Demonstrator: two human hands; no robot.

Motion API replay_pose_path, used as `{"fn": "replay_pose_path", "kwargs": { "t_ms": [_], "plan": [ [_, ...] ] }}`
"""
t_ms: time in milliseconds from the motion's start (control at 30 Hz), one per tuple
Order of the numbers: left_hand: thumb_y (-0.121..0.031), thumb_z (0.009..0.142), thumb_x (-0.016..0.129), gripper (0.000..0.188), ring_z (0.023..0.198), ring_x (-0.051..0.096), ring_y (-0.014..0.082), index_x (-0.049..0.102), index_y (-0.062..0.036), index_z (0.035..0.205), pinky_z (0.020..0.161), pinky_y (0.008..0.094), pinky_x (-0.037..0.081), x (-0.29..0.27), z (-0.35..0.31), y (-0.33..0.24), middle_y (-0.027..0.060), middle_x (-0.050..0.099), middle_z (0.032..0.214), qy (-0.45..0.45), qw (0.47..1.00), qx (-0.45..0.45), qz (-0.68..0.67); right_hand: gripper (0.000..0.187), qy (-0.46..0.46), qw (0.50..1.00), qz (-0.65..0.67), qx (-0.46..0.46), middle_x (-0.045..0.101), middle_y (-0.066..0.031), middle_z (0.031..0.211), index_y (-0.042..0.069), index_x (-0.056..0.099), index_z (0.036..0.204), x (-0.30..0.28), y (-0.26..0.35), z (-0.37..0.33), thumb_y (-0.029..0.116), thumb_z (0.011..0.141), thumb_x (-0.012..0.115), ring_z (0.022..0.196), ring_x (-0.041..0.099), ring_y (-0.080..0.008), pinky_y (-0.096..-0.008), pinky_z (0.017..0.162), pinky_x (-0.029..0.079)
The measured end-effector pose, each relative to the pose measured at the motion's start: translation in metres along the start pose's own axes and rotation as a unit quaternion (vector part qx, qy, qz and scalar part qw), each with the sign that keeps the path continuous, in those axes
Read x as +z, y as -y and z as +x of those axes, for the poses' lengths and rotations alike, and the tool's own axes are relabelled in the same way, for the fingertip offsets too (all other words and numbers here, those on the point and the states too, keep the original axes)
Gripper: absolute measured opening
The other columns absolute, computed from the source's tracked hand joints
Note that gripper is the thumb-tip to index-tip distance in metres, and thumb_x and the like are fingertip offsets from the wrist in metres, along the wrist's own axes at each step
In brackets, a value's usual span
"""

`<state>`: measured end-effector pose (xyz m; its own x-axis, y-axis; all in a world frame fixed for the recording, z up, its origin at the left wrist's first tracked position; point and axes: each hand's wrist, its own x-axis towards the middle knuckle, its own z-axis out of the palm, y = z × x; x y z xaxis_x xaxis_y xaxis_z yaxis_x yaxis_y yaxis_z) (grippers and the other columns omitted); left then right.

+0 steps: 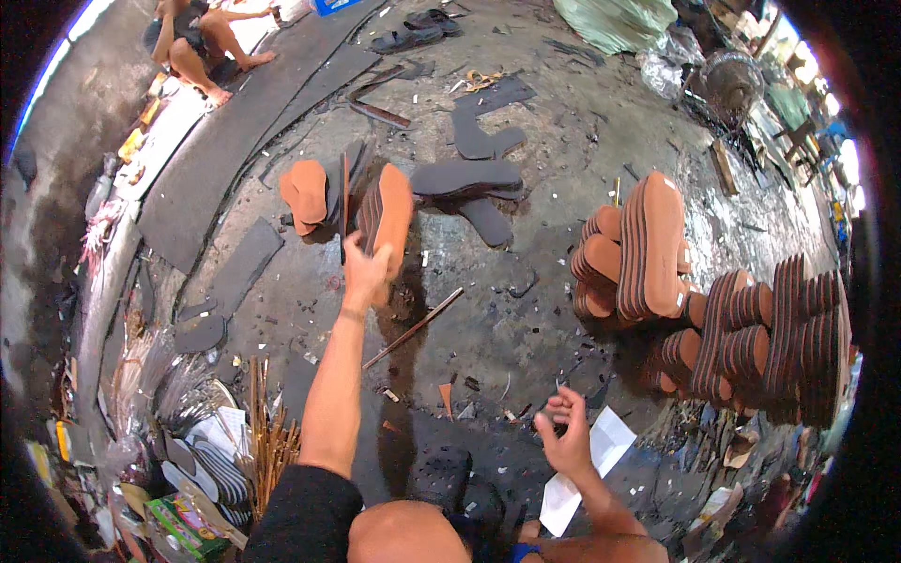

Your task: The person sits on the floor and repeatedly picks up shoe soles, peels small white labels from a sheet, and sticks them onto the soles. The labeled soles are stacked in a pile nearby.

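Observation:
My left hand (367,269) reaches forward and grips the near end of a short stack of brown-topped shoe soles (396,202), which stands tilted on its edge. Just left of that stack are another sole seen edge-on (345,192) and a pair of brown soles (304,195). My right hand (567,433) is raised at the lower right, fingers loosely bent and thumb apart. Nothing sizeable shows in it; a tiny pale speck by its fingertip is too small to name. A white paper sheet (611,439) lies partly behind that hand and wrist.
Stacked brown soles (653,249) stand at the right, with more piles (751,342) beyond. Dark grey soles (467,178) lie ahead. A thin stick (413,328) and scraps litter the floor. Bundled sticks (269,413) stand lower left. Another person (202,47) sits far left.

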<state>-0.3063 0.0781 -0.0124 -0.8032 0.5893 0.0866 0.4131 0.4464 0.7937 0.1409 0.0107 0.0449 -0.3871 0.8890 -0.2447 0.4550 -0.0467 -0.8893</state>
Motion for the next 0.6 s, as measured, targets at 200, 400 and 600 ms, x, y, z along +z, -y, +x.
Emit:
{"fn": "replay_pose_path", "kwargs": {
  "t_ms": [200,400,600],
  "plan": [
    [-0.014,0.063,0.070,0.087,0.122,0.053,0.0278,0.035,-0.0041,0.143,0.101,0.0384,0.045,-0.045,-0.212,-0.052,0.0134,0.049,0.135,0.352,0.817,-0.130,-0.438,0.105,0.107,0.905,0.409,0.034,0.035,-0.0232,0.145,0.007,-0.012,0.152,-0.005,0.018,0.058,0.021,0.089,0.071,0.132,0.042,-0.0331,-0.0439,0.106,0.039],
    [-0.008,0.063,0.077,0.108,0.137,0.038,0.0291,0.014,-0.0053,0.151,0.114,0.0425,0.031,-0.012,-0.235,-0.088,0.0150,0.038,0.144,0.505,0.803,0.090,-0.303,0.128,0.099,0.953,0.103,-0.269,0.051,-0.0111,0.132,0.004,-0.015,0.150,-0.038,0.057,0.048,0.008,0.071,0.085,0.124,0.049,-0.0219,-0.0400,0.107,0.038],
    [-0.019,0.060,0.086,0.121,0.130,0.042,0.0372,0.009,-0.0009,0.152,0.110,0.0441,0.032,0.016,-0.250,-0.078,0.0217,0.046,0.138,0.457,0.842,0.250,-0.138,0.142,0.158,0.950,0.131,-0.234,0.049,-0.0102,0.135,0.012,-0.015,0.152,-0.017,-0.009,0.042,0.012,0.060,0.093,0.130,0.044,-0.0204,-0.0413,0.113,0.031]
  ]
}}
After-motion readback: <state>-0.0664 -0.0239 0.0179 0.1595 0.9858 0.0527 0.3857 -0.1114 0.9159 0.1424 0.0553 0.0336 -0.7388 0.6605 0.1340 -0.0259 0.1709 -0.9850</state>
